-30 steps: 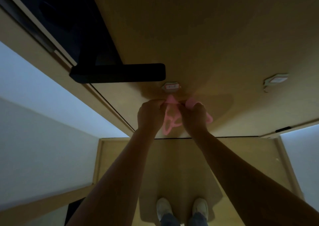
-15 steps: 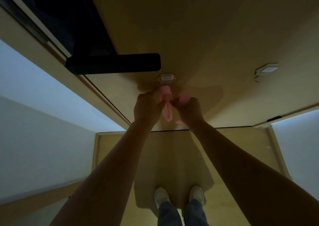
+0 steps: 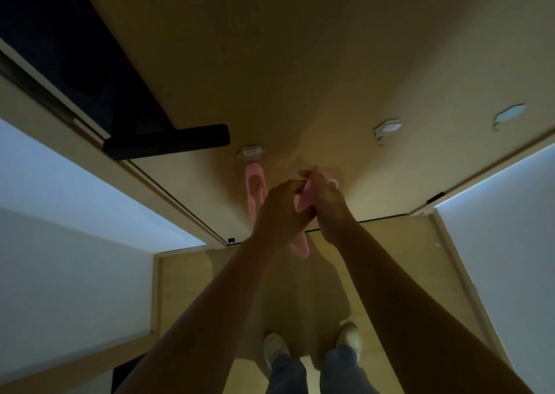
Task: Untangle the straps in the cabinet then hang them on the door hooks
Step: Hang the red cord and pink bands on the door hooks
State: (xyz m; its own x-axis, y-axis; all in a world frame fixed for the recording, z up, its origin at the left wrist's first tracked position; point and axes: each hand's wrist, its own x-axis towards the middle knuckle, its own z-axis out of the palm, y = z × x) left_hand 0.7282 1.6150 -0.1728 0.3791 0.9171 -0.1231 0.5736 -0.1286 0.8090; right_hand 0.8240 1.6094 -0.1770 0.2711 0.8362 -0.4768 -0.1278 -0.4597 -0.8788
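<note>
One pink strap [image 3: 255,183] hooked; left hand [image 3: 279,210], right hand [image 3: 329,204] pinch second strap [image 3: 305,198] in curled fingers [image 3: 313,178], likely opening loop for next hook [image 3: 387,129].

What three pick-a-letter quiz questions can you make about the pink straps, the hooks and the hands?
1. Where is the hung strap? A on the leftmost hook; B in a drawer; C on a chair.
2. How many hooks are on the door? A one; B three; C six.
3. What are the hands doing? A waving; B clapping; C both holding a second strap.

Answers:
1 A: its pink loop hangs right under that hook.
2 B: there is the leftmost, the middle hook and the right hook.
3 C: the left hand and right hand grip it between them.
</note>
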